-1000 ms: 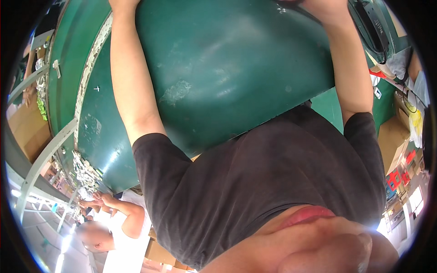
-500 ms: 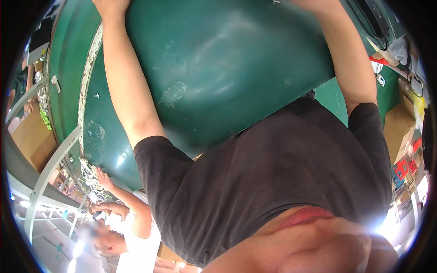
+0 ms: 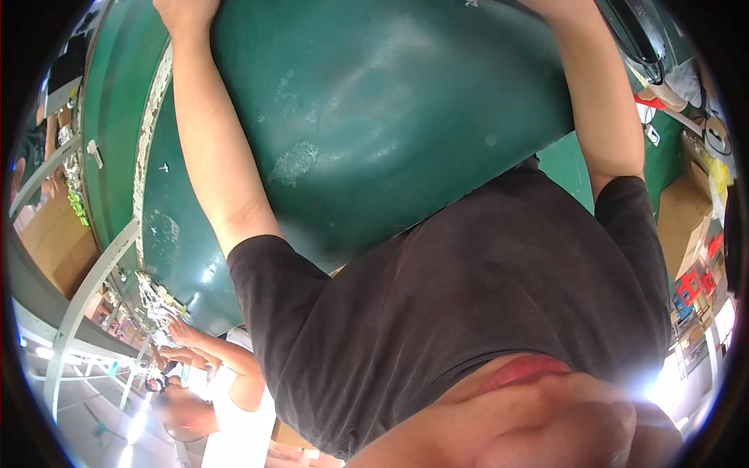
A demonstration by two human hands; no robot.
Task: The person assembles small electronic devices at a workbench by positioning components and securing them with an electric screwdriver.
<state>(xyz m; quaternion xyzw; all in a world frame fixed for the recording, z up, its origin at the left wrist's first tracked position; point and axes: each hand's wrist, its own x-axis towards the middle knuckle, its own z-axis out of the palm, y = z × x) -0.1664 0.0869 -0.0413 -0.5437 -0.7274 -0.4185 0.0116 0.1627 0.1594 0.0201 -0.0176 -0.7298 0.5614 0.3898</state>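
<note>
Both my arms reach over a green tabletop (image 3: 406,156). My left hand (image 3: 187,12) is at the upper left, cut off by the upper edge; its fingers are out of sight. My right hand (image 3: 551,6) lies at the upper right, cut off the same way, so what either hand holds cannot be seen. Between the hands, nearer the right, a small whitish piece (image 3: 471,3) rests at the far side of the tabletop. Left of my left forearm lies another tiny pale piece (image 3: 164,168).
A chipped pale rail (image 3: 150,117) and a green strip run along the left. Further down, a co-worker's hand (image 3: 184,331) is beside a pile of small pale parts (image 3: 160,300). On the right are a black object with cables (image 3: 640,35) and a cardboard box (image 3: 685,222).
My left forearm has shifted slightly left, and my right hand has moved a little. The co-worker's hand has drawn downward from the tabletop beside the pile.
</note>
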